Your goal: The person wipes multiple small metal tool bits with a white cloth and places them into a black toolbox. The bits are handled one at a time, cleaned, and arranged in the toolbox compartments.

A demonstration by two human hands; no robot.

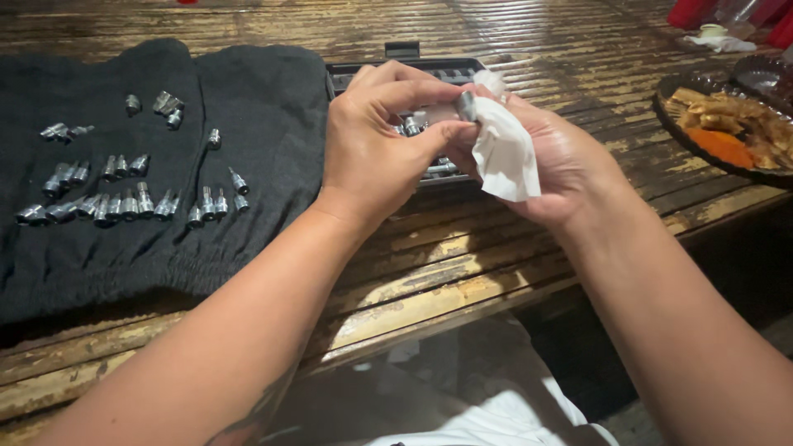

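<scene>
Socket [467,105], small and metal, sits between our two hands above the desk [462,264]. Our left hand [372,149] has its grip closed on it, thumb and fingers pinching it. Our right hand [562,165] has its grip closed around a white tissue [505,157], which is touching the socket. Behind the hands lies an open tool case [396,70]. On the left, a black cloth [264,107] carries many sockets in rows [124,202]. A plate of food [727,124] stands on the right.
</scene>
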